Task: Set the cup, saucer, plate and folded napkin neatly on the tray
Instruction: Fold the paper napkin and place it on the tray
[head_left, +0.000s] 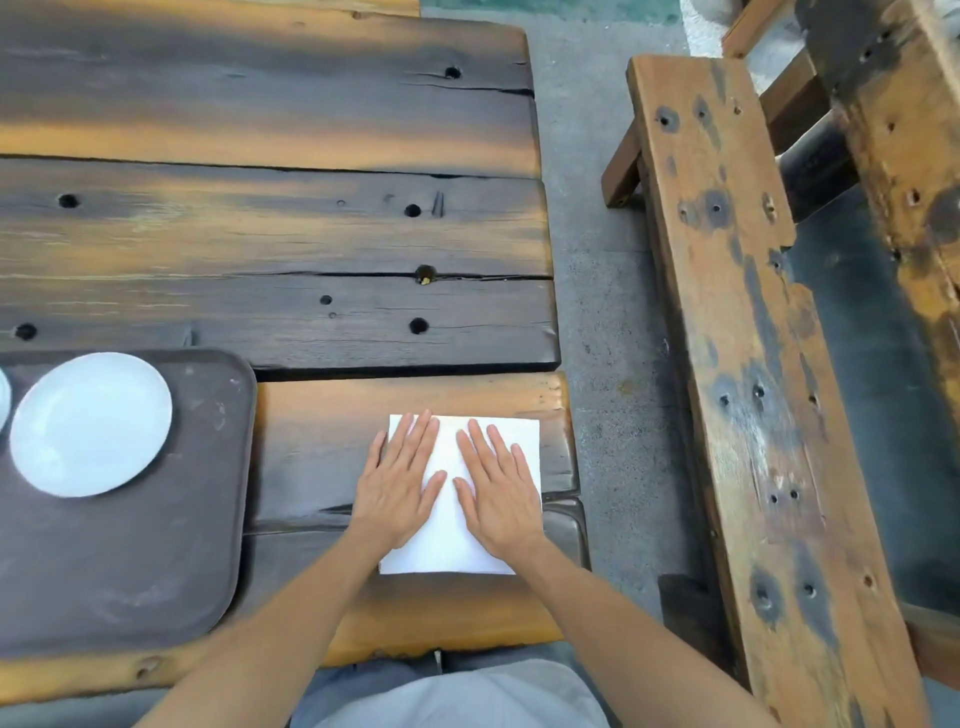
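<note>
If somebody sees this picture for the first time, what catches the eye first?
Two hands, left and right, lie flat on a white napkin near the table's right end. To the left, a white plate sits on a dark tray.

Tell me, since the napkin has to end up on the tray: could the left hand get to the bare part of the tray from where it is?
Probably yes. The left hand lies flat on the napkin, the tray sits just to its left on the same table, and nothing stands between them. The plate takes only the tray's far part.
</note>
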